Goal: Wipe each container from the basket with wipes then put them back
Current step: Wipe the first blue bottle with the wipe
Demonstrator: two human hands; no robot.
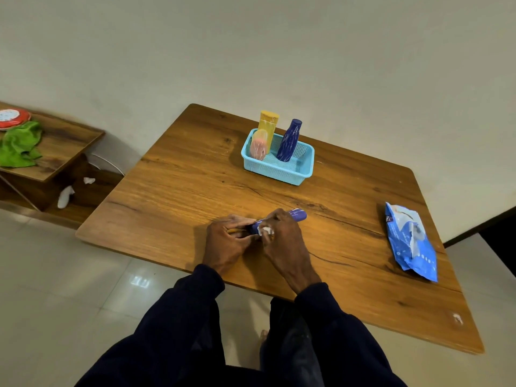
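Both my hands are on one container, low over the near middle of the tabletop [173,191]. My left hand [227,243] curls its fingers around the left end of a purple-blue tube-shaped container [298,215], which lies roughly level and points to the far right. My right hand [283,241] wraps over the middle of it and pinches a small white wipe [265,231] against its side. Only the right end of the container shows past my knuckles. I cannot tell whether it touches the wood.

At the far side stands the light blue basket [276,171], well apart from my hands. Three containers are upright in it: a yellow bottle [268,121] at the far left corner, a pink one [259,146] just in front of that, and a dark blue bottle [290,141] to their right. The near right part of the basket is bare mesh.

The blue pack of wipes [410,243] lies flat near the right edge of the tabletop.

Off to the left, a low wooden shelf [64,146] carries a green cloth [19,146] and a red round tin [12,117]. Two crumpled white wipes [65,195] lie on its lower level.
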